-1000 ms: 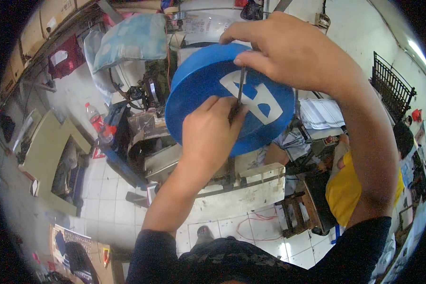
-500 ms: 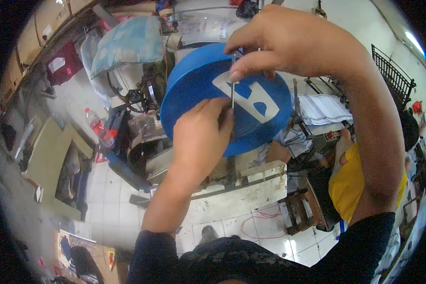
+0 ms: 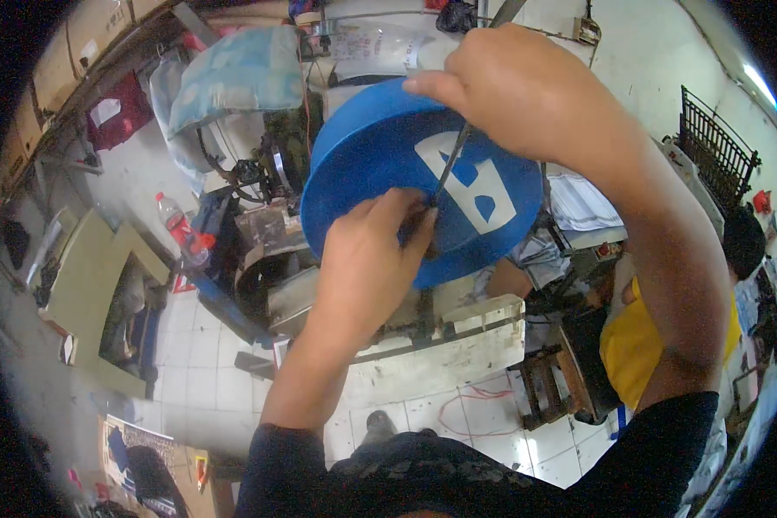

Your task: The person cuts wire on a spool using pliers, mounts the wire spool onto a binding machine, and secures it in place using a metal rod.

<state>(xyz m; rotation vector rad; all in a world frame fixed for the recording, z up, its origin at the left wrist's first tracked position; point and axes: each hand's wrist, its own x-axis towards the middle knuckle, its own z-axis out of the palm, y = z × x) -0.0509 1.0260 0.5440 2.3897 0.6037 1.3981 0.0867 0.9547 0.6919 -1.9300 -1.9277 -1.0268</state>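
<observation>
Blue plastic drum (image 3: pixel 380 164): judged light, stiff, smooth-walled; best gripped at rim. Left hand (image 3: pixel 375 255) pressed against its face; thin metal rod (image 3: pixel 451 164) pinched by right hand (image 3: pixel 514 95).

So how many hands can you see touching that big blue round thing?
2. The left hand presses on the blue drum's face near the middle. The right hand is at its top edge, holding a thin metal tool. The person in yellow shows no hands.

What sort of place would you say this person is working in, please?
Probably a cluttered repair workshop: a paint-stained workbench, machine parts with cables, and a tiled floor crowded with boards and a plastic bottle.
</observation>
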